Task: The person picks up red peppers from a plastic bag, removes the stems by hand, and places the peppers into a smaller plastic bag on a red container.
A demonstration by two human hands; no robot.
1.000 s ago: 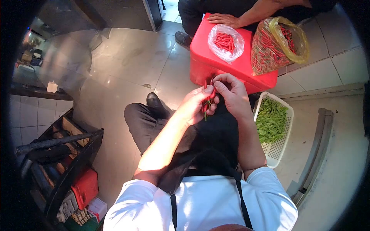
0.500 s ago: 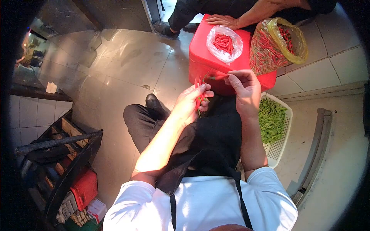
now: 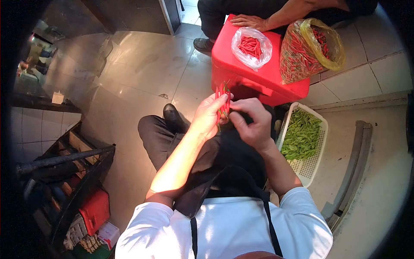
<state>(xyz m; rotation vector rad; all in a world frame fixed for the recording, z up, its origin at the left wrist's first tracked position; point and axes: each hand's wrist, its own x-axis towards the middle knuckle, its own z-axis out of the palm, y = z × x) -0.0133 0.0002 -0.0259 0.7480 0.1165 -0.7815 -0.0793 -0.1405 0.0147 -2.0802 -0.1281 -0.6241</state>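
My left hand [image 3: 206, 115] is closed around a small bunch of red chili peppers [image 3: 222, 101], held above my lap with several green stems showing. Close at its right side is my right hand [image 3: 255, 124], its thumb and forefinger apart and pointing at the bunch; whether a fingertip touches a pepper is hard to see. On the red box [image 3: 258, 80] ahead, a clear plastic bag [image 3: 236, 45] holds red chilies [image 3: 251, 47] without visible stems. Beside it a larger yellow-rimmed bag [image 3: 297, 58] is full of red chilies with stems.
A white basket [image 3: 311, 170] of green peppers [image 3: 302, 136] stands on the floor to my right. Another person's hand [image 3: 248, 21] rests on the box's far edge. At left is a dark metal rack [image 3: 82, 155] with a red container [image 3: 95, 211].
My right hand has come down and left to the bunch; earlier it pinched a thin chili up near the box. My left hand has barely moved. The other person's foot has shifted right.
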